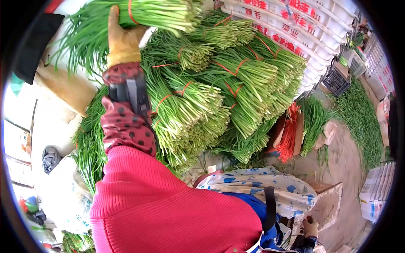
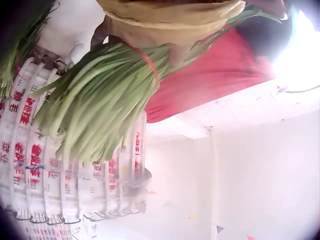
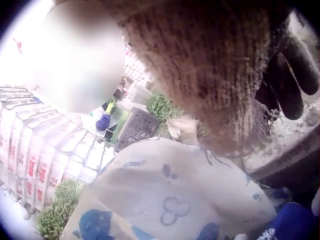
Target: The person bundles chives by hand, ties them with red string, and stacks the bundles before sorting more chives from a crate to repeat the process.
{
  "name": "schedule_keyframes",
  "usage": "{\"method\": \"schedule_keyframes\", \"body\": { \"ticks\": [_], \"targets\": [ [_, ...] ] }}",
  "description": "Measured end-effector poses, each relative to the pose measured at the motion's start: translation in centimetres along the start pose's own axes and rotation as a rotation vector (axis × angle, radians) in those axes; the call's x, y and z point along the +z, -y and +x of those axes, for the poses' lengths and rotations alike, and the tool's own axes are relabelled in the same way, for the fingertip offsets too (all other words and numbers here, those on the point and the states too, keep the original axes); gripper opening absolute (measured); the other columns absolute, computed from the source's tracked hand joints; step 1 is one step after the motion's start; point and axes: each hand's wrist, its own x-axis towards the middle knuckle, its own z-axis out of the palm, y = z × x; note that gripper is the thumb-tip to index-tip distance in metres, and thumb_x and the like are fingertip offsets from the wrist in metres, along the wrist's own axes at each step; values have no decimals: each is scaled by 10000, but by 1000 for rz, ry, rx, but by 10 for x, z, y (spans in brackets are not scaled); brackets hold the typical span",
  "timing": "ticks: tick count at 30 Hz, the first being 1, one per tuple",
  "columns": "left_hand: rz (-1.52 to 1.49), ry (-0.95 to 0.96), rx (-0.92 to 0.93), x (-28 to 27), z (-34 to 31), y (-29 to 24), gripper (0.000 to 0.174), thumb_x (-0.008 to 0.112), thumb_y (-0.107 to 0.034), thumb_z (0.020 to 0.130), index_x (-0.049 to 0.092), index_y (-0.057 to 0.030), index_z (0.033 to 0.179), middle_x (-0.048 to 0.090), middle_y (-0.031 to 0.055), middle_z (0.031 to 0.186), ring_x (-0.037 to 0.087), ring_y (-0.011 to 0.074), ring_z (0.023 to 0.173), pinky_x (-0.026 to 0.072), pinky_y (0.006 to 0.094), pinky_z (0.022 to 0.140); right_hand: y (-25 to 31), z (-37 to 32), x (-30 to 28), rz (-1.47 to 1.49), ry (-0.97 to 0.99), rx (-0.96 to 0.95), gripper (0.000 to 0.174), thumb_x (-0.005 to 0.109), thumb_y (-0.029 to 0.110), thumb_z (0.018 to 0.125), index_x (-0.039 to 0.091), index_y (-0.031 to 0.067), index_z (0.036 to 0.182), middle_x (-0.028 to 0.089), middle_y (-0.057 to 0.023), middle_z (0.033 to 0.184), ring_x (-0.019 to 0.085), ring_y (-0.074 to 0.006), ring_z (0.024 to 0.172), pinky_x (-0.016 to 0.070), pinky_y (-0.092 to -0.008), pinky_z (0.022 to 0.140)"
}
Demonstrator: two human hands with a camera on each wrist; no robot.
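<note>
In the head view the left hand [image 1: 124, 40], in a yellow glove, grips a bundle of long green stalks [image 1: 164, 14] tied with a red band, held above the far left of a pile of similar tied bundles [image 1: 249, 71]. The left wrist view shows the gloved hand [image 2: 172, 22] around the bundle [image 2: 105, 100], cut ends hanging out. The right hand [image 1: 310, 227], in a knitted glove, is low at the right, beside a board. Up close in the right wrist view, that hand [image 3: 210, 70] has dark fingers hanging loosely curled, with nothing seen in them.
Stacked white crates [image 1: 312, 46] with red lettering stand behind the pile. Red ties [image 1: 289, 135] hang in a box right of it. Loose greens [image 1: 358, 122] cover the floor at the right, near a dark crate [image 1: 336, 79]. A patterned cloth [image 1: 257, 185] covers the person's lap.
</note>
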Motion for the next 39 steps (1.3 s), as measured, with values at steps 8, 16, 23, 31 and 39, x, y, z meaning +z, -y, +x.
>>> {"method": "schedule_keyframes", "body": {
  "ticks": [8, 16, 23, 31, 39],
  "targets": [
    [143, 58, 9, -30, 47, -47, 459, 615, -303, 921, 542, -15, 1270, 591, 140, 1268, 554, 309, 1165, 418, 458, 1054, -23, 18, 8, 72, 6, 54, 411, 611, 174, 861, 587, -2, 1231, 670, -96, 1058, 642, -186, 793, 531, -314, 605],
    [2485, 913, -252, -321, 30, 54, 620, 611, -262, 873, 409, -37, 1414, 547, 186, 1341, 510, 335, 1248, 403, 396, 1053, 33, -47, 25, -21, -49, -320, 150, 559, 51, 843, 651, -47, 909, 681, -141, 754, 627, -225, 617, 498, -378, 545],
    [2886, -12, -183, -209, 90, 120, 480, 505, -441, 932, 575, -80, 1241, 596, 174, 1278, 548, 350, 1190, 442, 458, 962, -50, -93, -1, -25, -421, -79, 434, 610, 273, 821, 604, 63, 1200, 668, -214, 1089, 629, -364, 1049, 488, -407, 891],
    [2261, 1202, 261, 74, -5, 272, 530, 571, -272, 913, 485, 17, 1349, 554, 257, 1315, 538, 386, 1201, 398, 410, 1032, -86, -172, -4, 94, -851, 9, 431, 666, 138, 777, 642, 148, 1208, 676, -126, 1075, 631, -275, 1005, 487, -371, 890],
    [1443, 1984, 525, 243, -201, 561, 552, 624, -178, 886, 449, 22, 1369, 537, 239, 1323, 507, 372, 1229, 371, 397, 1062, -211, -234, 38, 315, -872, 168, 426, 687, 149, 775, 647, 108, 1197, 680, -147, 993, 648, -285, 928, 507, -364, 833]
  ]
}}
